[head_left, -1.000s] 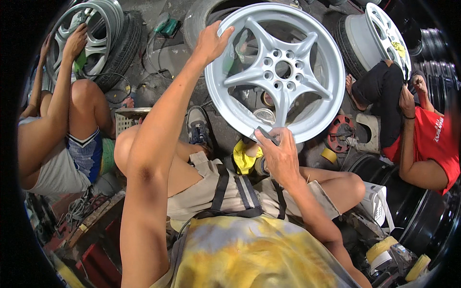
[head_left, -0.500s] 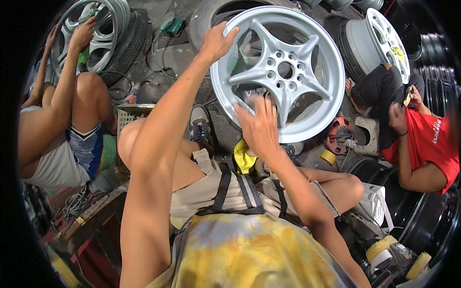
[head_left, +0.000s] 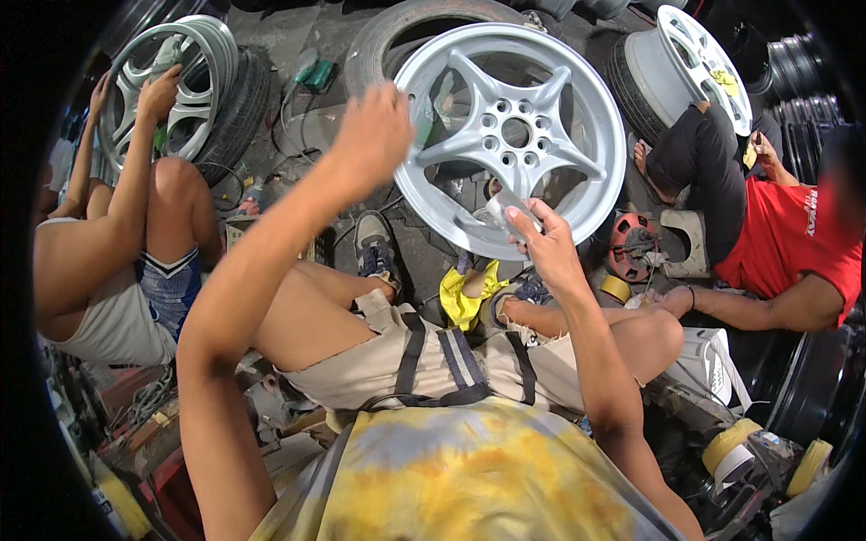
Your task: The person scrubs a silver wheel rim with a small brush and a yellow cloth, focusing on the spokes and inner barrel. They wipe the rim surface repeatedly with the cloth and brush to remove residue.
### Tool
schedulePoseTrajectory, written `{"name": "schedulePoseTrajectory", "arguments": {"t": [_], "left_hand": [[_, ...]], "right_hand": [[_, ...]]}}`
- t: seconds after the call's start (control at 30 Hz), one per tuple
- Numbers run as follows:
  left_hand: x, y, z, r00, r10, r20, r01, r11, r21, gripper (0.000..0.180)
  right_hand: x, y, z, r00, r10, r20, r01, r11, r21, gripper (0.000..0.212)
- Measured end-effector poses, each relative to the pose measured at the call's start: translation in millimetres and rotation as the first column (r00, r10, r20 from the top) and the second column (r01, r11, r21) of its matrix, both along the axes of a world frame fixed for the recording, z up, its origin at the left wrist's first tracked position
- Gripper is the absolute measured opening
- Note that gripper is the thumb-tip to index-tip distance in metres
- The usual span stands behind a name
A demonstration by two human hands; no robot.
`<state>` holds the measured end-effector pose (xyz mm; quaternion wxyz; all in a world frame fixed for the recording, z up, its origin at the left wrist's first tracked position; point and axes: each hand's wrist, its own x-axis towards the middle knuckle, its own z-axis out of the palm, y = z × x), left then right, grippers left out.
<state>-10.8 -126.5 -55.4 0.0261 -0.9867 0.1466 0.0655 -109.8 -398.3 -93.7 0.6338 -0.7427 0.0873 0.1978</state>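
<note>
A silver-grey alloy wheel rim point(head_left: 559, 149) with star-like spokes and a ring of bolt holes stands tilted in front of me. My left hand point(head_left: 374, 131) is raised at its left edge; motion smears the fingers, and whether they touch the rim I cannot tell. Between the thumb and fingers of my right hand point(head_left: 548, 239) is a thin, flat grey piece point(head_left: 507, 206), possibly folded sandpaper or a scraper. It lies over the rim's lower part. Below, a yellow cloth point(head_left: 465, 302) rests between my feet.
A tyre point(head_left: 370, 54) lies behind the rim. At left a person point(head_left: 117, 243) works at another silver wheel point(head_left: 194, 90); at right a person in a red shirt point(head_left: 785, 234) sits by a third point(head_left: 695, 68). A red reel point(head_left: 633, 245) and a yellow tape roll point(head_left: 616, 288) lie near my right foot.
My left hand has come off the rim's upper left edge and moved down and left. The right hand has shifted right and down, now showing the flat grey piece. The rim has shifted slightly left.
</note>
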Motion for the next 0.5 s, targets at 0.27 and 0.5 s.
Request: {"name": "schedulePoseTrajectory", "arguments": {"t": [0.27,0.5], "left_hand": [[-159.4,-51.8,-46.9,0.993,-0.105,0.058,0.088,0.968,0.235,0.062],[-161.5,-48.7,-47.3,0.996,-0.093,-0.019,0.094,0.959,0.269,0.07]], "right_hand": [[-47.2,-15.2,-14.5,0.563,0.689,0.457,0.022,0.54,-0.841,0.034],[-61.9,-25.7,-14.0,0.464,0.758,0.459,-0.026,0.529,-0.848,0.042]]}}
